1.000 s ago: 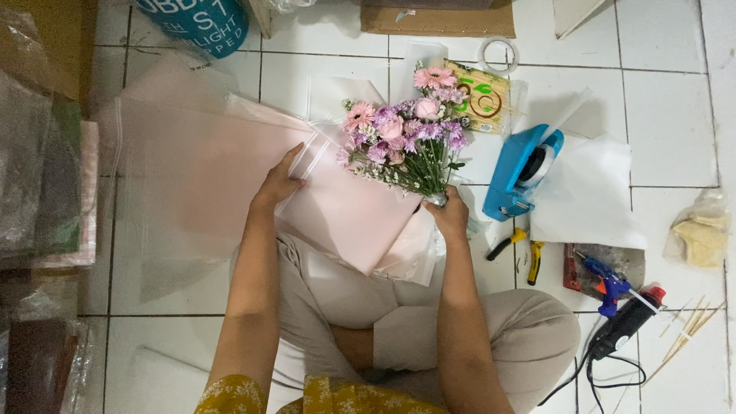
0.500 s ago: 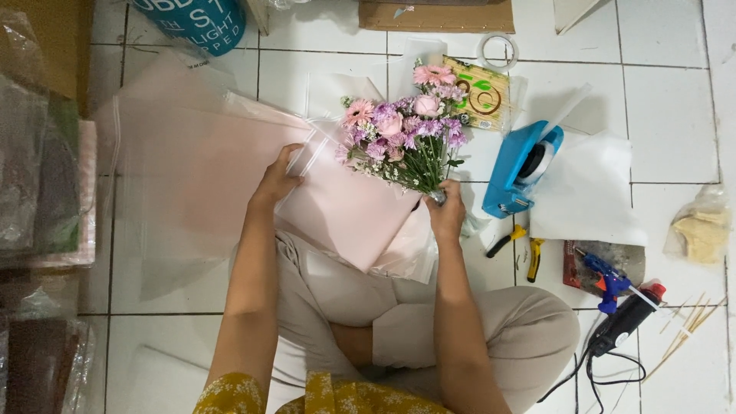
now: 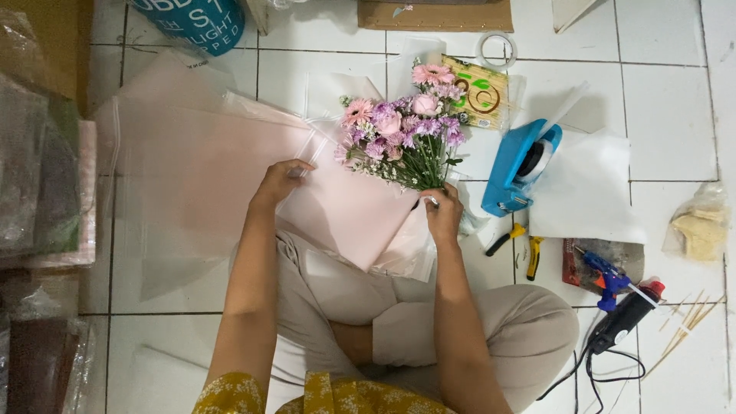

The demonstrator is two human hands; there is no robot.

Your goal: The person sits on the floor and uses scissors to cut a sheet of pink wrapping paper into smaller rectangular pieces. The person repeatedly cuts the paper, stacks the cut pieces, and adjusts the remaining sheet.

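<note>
Two hands work one bouquet (image 3: pixel 402 138) on the floor. Left of the bouquet, left hand (image 3: pixel 280 182) pinches the pink wrapping sheet (image 3: pixel 345 211), fingers clenched on its edge. Just below the blooms, right hand (image 3: pixel 443 215) grips the stems, nearer hand. Bouquet's long axis runs up-down. Blue tape dispenser (image 3: pixel 521 165) lies right of it.

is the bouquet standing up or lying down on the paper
Lying down. The bouquet rests flat on the pink paper, blooms pointing away from the person, stems toward the right hand, which grips them. The left hand holds the paper's edge.
</note>
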